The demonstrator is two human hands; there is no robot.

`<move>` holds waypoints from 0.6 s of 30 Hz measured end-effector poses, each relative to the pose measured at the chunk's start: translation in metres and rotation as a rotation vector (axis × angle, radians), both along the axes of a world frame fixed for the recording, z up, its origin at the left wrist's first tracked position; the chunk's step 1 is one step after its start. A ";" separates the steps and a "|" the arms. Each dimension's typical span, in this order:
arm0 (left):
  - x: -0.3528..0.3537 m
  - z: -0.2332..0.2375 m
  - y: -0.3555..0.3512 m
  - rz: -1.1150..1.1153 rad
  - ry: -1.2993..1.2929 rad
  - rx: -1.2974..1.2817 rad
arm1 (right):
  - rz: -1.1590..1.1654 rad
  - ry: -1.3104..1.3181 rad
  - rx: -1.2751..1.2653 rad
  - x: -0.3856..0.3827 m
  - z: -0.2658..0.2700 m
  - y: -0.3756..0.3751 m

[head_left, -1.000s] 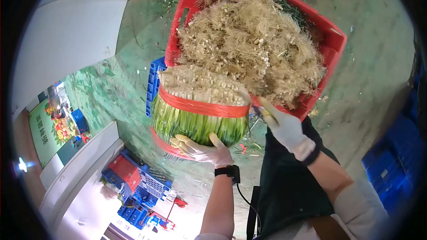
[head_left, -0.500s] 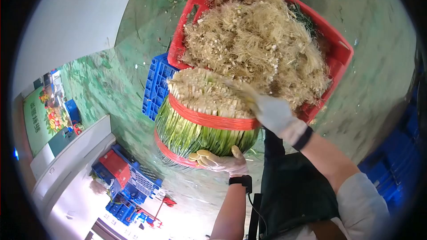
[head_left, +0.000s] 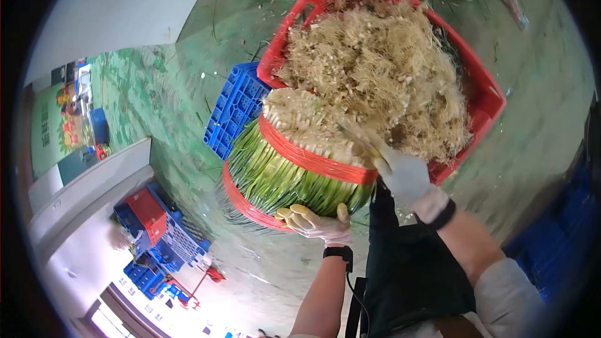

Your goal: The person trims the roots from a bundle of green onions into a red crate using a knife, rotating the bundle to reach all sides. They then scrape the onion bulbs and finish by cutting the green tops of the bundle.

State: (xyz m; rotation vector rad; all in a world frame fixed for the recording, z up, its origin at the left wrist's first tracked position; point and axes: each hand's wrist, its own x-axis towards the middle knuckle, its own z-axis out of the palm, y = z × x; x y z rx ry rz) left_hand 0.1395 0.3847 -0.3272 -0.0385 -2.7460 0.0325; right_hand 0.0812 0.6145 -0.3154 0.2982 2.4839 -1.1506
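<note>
A large bundle of green stalks (head_left: 275, 166) with pale cut ends (head_left: 307, 119) is wrapped by a wide red band (head_left: 313, 158) near those ends and another lower down. My left hand (head_left: 319, 224), in a pale glove with yellowish fingertips, holds the bundle's lower side, its fingers by the lower red band (head_left: 241, 201) and its thumb apart. My gloved right hand (head_left: 400, 172) is at the right edge of the pale ends, fingers stretched out and somewhat blurred, with nothing visibly gripped. Just beyond lies a heap of dry, stringy roots (head_left: 382, 69) in a red crate (head_left: 485, 97).
A blue crate (head_left: 235, 109) stands partly behind the bundle. Scraps are scattered on the green floor (head_left: 181, 87). White panels (head_left: 125, 12) stand at the left, with more blue and red crates (head_left: 150, 216) lower left. Dark blue shapes (head_left: 557, 213) are at the right.
The view has shifted, so the bundle and red crate appear farther right. My right hand has moved slightly down and right across the cut ends. My left hand stays on the bundle.
</note>
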 end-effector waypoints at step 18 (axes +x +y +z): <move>0.000 0.013 0.010 0.086 -0.110 0.065 | 0.217 0.215 0.406 -0.041 0.030 0.027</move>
